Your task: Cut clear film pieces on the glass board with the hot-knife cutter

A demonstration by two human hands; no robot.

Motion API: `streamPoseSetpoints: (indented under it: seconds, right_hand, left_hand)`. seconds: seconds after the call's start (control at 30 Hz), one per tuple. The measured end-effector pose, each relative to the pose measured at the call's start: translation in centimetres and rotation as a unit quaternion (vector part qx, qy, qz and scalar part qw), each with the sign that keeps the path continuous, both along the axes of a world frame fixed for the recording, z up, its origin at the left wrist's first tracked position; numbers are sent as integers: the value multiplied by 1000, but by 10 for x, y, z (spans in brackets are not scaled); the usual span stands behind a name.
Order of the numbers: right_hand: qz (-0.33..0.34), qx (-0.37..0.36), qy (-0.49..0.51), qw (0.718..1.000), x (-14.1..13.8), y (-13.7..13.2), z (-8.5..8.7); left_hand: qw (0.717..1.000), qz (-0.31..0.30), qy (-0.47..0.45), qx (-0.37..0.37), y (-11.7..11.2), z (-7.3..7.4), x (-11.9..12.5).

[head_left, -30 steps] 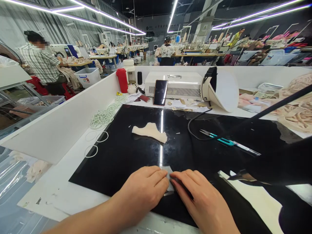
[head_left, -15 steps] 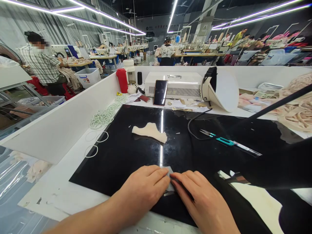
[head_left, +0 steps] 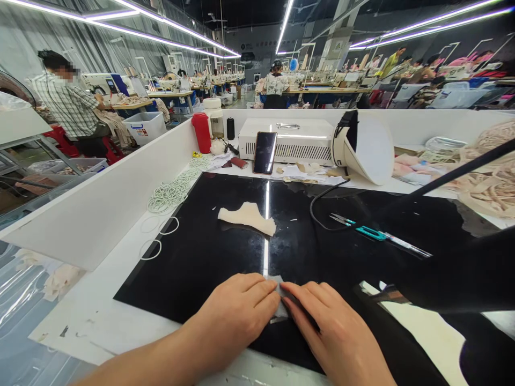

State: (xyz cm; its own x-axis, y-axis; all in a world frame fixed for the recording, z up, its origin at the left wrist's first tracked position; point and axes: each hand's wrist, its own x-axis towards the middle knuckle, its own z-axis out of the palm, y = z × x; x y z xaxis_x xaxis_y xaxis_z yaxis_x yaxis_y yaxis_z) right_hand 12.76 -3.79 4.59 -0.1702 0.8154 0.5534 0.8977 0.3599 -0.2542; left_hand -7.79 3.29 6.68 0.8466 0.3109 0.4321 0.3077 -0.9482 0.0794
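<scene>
At the front of the black mat (head_left: 181, 262), a small grey, thin-looking piece (head_left: 277, 280) lies between my hands, mostly covered by fingers. My left hand (head_left: 237, 305) has its fingertips closed together on the piece's left side. From the right, my right hand (head_left: 333, 321) pinches at its other edge with thumb and index finger. The two sets of fingertips almost touch. A cream fabric cutout (head_left: 247, 217) with a curved outline lies flat on the mat beyond my hands. What material the grey piece is, I cannot tell.
Teal-handled thread snips (head_left: 368, 231) and a pen (head_left: 406, 245) lie right of centre. A black cable (head_left: 317, 214) curves nearby. Pale elastic loops (head_left: 171, 193) pile at left. A phone (head_left: 265, 153) leans on a white box (head_left: 306, 134). Cream material (head_left: 430, 332) lies at lower right.
Both hands stay almost still on the grey piece. Nothing on the table has visibly moved.
</scene>
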Motion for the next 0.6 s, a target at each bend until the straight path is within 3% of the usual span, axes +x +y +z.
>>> streamPoseSetpoints:
  seconds: [0.6]
  right_hand:
    - [4,-1,-16,1000,1,-1,-2]
  left_hand:
    - [1000,-9,-20,-11,-2,0,3]
